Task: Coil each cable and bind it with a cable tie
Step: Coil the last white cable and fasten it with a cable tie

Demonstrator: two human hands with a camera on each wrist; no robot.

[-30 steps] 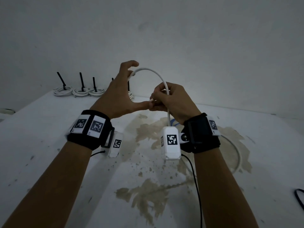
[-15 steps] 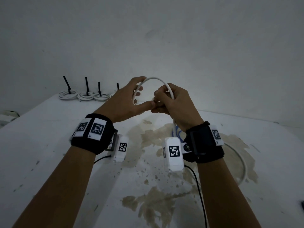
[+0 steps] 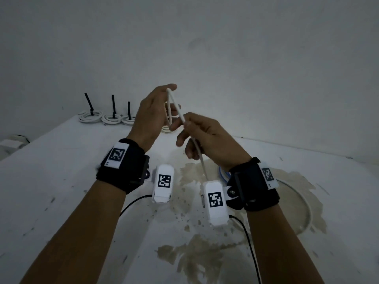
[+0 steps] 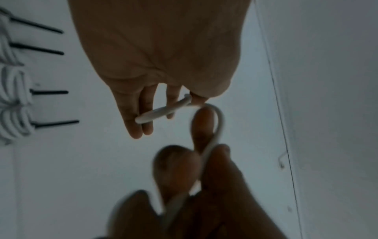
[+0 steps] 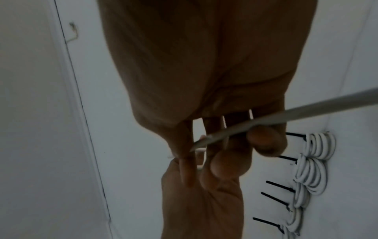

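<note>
Left hand (image 3: pixel 151 111) holds first loop of white cable (image 3: pixel 174 105), loop draped over loosely curved fingers. Right hand (image 3: pixel 207 138) pinches strand just below loop; slack trails down past wrist to table (image 3: pixel 51 171). Risk: loose hold, springy loop slips off fingers, coil unwinds.

I see a smooth white plastic cable (image 3: pixel 178 111), black cloth wrist bands (image 3: pixel 123 167), and a stained, matt table (image 3: pixel 51 181).

Head view downward; wrist views fingerward
</note>
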